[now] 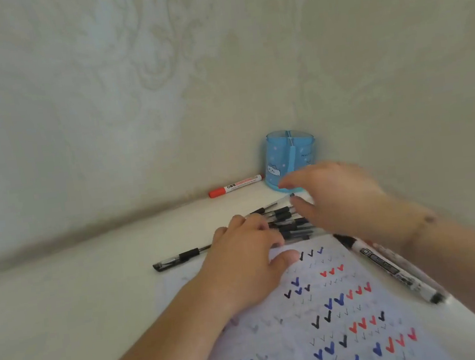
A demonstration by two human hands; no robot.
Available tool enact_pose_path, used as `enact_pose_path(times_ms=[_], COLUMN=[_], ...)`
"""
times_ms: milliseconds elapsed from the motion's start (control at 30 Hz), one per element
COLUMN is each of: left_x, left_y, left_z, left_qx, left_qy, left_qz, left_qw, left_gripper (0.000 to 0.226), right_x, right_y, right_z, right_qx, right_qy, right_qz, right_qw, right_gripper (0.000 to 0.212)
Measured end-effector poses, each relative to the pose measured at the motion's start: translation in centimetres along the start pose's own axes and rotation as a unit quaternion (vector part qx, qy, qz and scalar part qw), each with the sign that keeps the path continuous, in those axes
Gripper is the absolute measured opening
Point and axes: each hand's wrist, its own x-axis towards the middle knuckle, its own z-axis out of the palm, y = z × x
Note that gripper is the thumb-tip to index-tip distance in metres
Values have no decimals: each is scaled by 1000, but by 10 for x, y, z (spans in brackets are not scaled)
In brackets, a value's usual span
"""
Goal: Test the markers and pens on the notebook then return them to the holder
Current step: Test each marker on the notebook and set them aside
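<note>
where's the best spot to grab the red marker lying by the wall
Probably the middle of the red marker, on its white barrel, pinched across its width from above. It lies flat along the foot of the wall, so the far side looks blocked. Its right end nearly touches the blue holder, while the capped left end is free.

We see a wall [158, 70] filling the upper part of the view, papered in pale grey-beige with a faint ornamental damask pattern. Below it runs a white surface [66, 303], meeting the wall along a soft shadowed line. Light falls evenly and dimly, slightly cooler toward the left side.
</note>
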Motion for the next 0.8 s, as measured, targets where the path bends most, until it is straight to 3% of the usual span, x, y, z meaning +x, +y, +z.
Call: enact_pose_path(times_ms=[100,267,500,600,733,800], left_x=[0,-1,0,2,6,6], left_y=[0,1,3,0,-8,-9], left_z=[1,0,1,-3,-10,-11], left_qx=[3,4,16,8,55,71], left_qy=[22,57,148,190,270,283], left_qz=[3,8,1,-26,-84,-78], left_qw=[1000,998,989,981,958,953], left_gripper=[44,44,33,35,70,57], right_x=[76,130,136,127,82,44], right_y=[-14,-30,-25,-26,-18,-7], right_z=[37,84,108,95,53,34], right_qx=[-67,-151,-95,-45,7,61], right_qy=[-19,-16,31,86,270,287], right_qz=[-59,-92,-115,-133,-183,-212], right_qw=[996,984,988,986,945,932], right_gripper=[45,34,28,23,11,14])
